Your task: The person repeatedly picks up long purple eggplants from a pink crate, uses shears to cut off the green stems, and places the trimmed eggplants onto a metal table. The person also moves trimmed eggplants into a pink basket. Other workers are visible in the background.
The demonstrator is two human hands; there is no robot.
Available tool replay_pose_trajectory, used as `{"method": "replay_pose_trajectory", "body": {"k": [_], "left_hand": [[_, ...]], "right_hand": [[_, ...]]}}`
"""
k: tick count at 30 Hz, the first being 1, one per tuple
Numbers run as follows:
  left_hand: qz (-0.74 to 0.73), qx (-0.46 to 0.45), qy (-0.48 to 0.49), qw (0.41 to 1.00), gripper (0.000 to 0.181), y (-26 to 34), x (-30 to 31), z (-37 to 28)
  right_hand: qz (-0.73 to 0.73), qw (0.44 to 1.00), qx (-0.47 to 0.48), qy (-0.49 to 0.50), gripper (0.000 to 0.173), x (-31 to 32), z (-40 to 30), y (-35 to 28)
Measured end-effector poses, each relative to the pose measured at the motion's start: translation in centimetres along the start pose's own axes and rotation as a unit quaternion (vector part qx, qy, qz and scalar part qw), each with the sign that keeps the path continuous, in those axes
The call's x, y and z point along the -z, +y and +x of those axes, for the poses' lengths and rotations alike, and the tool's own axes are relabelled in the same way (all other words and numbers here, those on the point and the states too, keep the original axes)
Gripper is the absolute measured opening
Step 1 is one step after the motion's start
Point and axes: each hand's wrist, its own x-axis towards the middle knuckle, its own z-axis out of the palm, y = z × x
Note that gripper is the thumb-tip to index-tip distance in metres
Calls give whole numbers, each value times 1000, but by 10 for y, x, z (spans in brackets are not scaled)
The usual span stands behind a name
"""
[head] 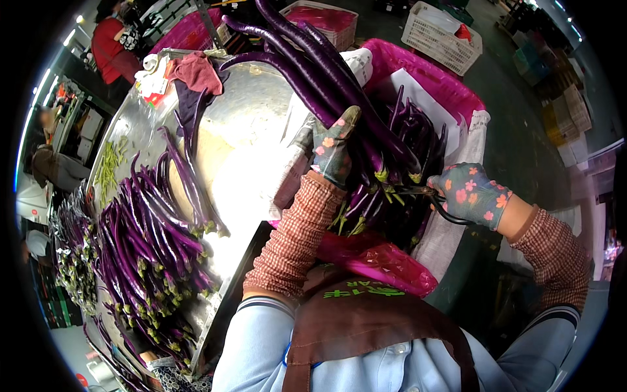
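Observation:
Several long purple eggplants (313,66) lie in the grip of my left hand (337,144), which wears a grey flowered glove. Their green stem ends point toward my right side. My right hand (468,193), gloved the same way, is closed around the black handles of a pair of scissors (433,192). The blades reach the stems near the eggplant caps; whether they are closed on one cannot be told. Below both hands, a pink crate (426,73) lined with white sheeting holds more eggplants (416,127).
A metal table (254,88) at left carries a large eggplant pile (147,245), cut green stems (110,169) and a reddish cloth (196,73). A white crate (441,39) stands on the floor beyond. Across the table is a person in red (108,49); another person's sleeve (169,372) shows at lower left.

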Motion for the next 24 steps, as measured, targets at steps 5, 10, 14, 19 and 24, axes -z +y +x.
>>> {"method": "replay_pose_trajectory", "body": {"k": [5,10,14,19,24], "left_hand": [[-14,4,10,1000,34,-4,-1,2],[-92,17,-26,995,30,-8,10,12],[-121,22,-6,992,30,-3,14,13],[-150,64,-25,986,32,20,-9,-1],[-235,54,-31,970,35,13,6,8]], "right_hand": [[-8,999,-8,-49,29,4,6,-4],[55,993,55,-93,35,23,10,2],[178,964,66,-184,45,43,20,2],[129,985,92,-62,42,9,20,-2],[82,995,42,-48,38,11,18,-24]]}}
